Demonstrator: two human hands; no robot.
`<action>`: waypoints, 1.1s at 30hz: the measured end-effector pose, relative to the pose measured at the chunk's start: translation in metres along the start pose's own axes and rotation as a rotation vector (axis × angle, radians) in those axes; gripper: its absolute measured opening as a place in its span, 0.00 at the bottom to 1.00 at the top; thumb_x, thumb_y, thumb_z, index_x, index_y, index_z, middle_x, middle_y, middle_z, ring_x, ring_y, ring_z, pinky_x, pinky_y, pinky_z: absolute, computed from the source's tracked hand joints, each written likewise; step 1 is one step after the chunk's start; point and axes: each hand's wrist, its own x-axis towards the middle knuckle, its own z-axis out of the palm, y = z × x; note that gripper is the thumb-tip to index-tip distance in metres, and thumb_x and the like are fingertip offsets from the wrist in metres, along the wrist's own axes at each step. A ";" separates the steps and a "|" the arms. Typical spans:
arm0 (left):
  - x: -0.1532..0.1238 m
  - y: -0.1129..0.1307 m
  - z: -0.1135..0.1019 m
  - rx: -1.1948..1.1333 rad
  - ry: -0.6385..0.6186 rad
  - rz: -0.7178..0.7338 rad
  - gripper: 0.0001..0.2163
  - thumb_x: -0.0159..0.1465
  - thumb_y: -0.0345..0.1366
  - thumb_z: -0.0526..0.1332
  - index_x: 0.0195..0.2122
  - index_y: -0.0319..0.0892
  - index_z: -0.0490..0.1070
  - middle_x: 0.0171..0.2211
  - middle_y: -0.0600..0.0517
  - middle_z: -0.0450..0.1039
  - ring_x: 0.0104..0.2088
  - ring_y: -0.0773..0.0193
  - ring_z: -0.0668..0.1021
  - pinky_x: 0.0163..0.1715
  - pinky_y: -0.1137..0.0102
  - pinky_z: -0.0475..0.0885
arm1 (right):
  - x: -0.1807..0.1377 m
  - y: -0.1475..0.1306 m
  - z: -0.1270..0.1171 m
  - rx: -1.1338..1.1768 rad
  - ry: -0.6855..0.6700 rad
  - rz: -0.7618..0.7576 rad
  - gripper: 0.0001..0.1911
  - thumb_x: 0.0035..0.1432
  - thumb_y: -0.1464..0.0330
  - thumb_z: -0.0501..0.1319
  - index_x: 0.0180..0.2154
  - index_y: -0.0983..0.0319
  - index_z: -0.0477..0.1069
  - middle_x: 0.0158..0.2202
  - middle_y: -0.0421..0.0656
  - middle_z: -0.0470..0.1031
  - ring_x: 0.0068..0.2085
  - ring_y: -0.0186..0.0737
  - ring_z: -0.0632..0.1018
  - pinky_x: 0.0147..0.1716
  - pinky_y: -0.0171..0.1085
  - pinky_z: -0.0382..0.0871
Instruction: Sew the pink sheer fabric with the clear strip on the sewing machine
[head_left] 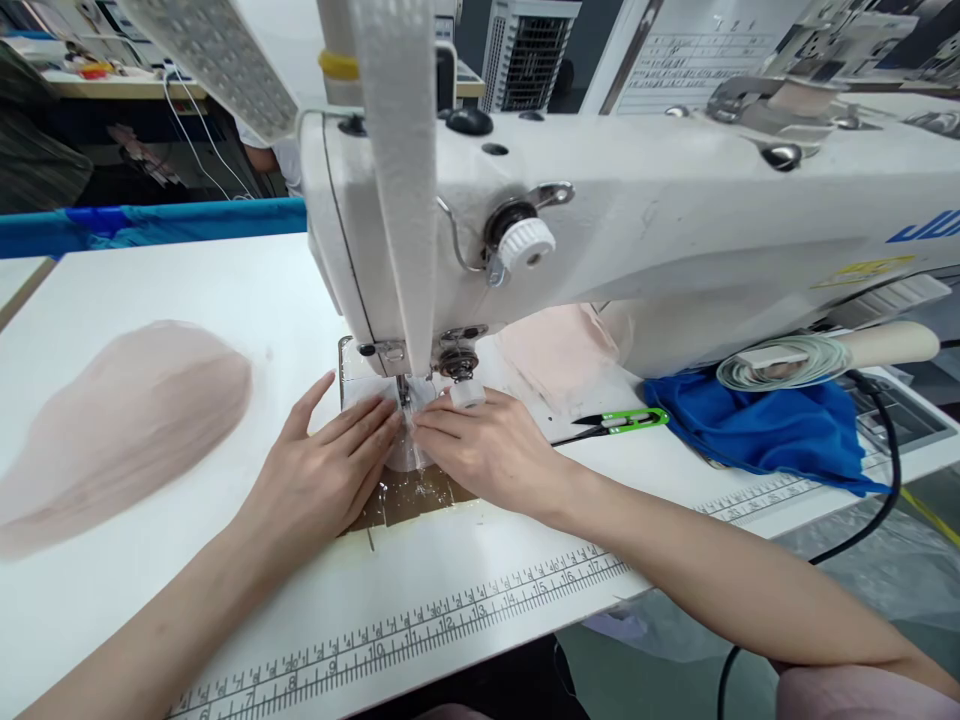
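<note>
A small piece of sheer whitish fabric (409,452) lies under the needle and presser foot (406,392) of a white sewing machine (600,200). Flat on its left side rests my left hand (330,460), fingers stretched out and thumb apart. My right hand (487,445) is at the right of the needle, its fingers bent and closed on the fabric's edge; the fingertips are partly hidden by the machine. Beneath the fabric shows a brownish, worn machine plate (420,495).
A sheer pink fabric piece (142,410) lies on the left of the white table. Behind my right hand are a stack of pale pink pieces (559,350) and green-handled thread snips (634,420). Blue cloth (757,425) and a coiled tape (784,362) lie farther right. A printed ruler (450,620) runs along the front edge.
</note>
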 end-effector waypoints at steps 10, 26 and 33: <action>-0.004 0.009 -0.003 -0.021 0.035 0.006 0.16 0.68 0.27 0.55 0.56 0.38 0.70 0.50 0.45 0.78 0.51 0.57 0.79 0.68 0.51 0.52 | -0.003 -0.001 0.002 -0.019 0.003 -0.032 0.14 0.63 0.80 0.53 0.36 0.66 0.77 0.35 0.45 0.82 0.37 0.38 0.79 0.40 0.38 0.68; -0.003 0.010 -0.002 0.023 0.056 -0.044 0.13 0.68 0.31 0.57 0.53 0.36 0.73 0.49 0.42 0.78 0.49 0.53 0.81 0.65 0.48 0.57 | -0.003 -0.001 0.000 0.079 -0.057 0.072 0.15 0.57 0.79 0.54 0.40 0.67 0.77 0.39 0.48 0.81 0.37 0.41 0.75 0.38 0.40 0.68; -0.002 0.010 -0.002 0.042 0.052 -0.046 0.14 0.69 0.32 0.56 0.54 0.36 0.71 0.49 0.42 0.78 0.48 0.52 0.81 0.65 0.45 0.56 | -0.003 0.001 0.002 0.033 -0.004 0.033 0.16 0.59 0.79 0.53 0.40 0.67 0.78 0.40 0.44 0.82 0.35 0.39 0.75 0.40 0.39 0.69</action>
